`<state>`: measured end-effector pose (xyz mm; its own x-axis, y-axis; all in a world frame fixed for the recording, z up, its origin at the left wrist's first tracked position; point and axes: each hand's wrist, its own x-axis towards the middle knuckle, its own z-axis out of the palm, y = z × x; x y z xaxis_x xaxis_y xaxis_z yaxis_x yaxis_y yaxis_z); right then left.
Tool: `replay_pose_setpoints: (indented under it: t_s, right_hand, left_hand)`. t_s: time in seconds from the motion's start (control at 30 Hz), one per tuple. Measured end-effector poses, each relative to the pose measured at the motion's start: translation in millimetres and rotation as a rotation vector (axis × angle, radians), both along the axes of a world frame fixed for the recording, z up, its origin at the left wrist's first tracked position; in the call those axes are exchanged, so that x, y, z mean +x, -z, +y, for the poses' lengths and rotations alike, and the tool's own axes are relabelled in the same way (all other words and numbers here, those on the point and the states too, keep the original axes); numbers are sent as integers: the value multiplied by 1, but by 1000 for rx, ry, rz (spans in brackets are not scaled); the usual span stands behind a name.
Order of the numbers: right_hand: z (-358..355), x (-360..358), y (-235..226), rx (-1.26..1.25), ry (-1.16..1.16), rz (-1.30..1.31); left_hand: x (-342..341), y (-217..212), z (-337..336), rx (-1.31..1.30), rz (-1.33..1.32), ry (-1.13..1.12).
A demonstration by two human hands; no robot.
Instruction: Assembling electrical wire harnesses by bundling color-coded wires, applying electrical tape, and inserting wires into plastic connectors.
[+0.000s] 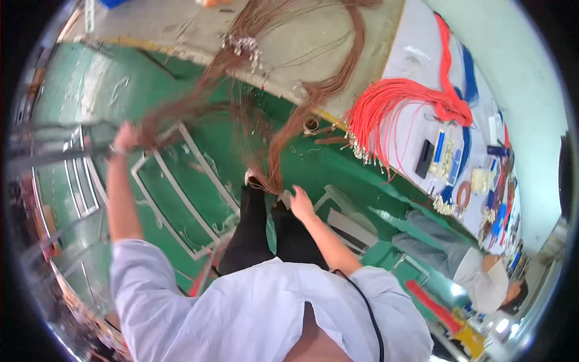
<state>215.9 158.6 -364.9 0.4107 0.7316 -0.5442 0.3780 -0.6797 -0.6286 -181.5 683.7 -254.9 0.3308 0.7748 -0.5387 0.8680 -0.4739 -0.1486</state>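
Right hand (300, 204) by your lap (250, 229); grip unclear. Your left hand (125, 137), blurred, appears closed around brown wires (278, 154), slung between lap and table (377, 36). Judged partway: one length gathered, remainder loose on tabletop.

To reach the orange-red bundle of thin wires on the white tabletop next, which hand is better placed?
Probably the right hand: it is nearer the orange-red wire bundle. The left hand is stretched out far to the left, at the long thin brown wires.
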Motion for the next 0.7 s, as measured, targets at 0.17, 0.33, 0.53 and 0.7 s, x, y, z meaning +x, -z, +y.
replay_pose_setpoints:
  t_s: [0.17,0.33,0.53,0.7]
  right_hand:
    - [-146,4,68,-623,-208,126]
    - [-195,51,16,-382,348,-128]
    - [-197,92,-30,-38,871,91]
    - [-258,134,-46,-151,659,-7]
  left_hand:
    - [38,178,-102,-220,-301,554]
    - [252,155,-262,-1063,-494,-298]
    - [454,75,-283,-715,-828,347]
    - [571,12,-274,-774,-924,416]
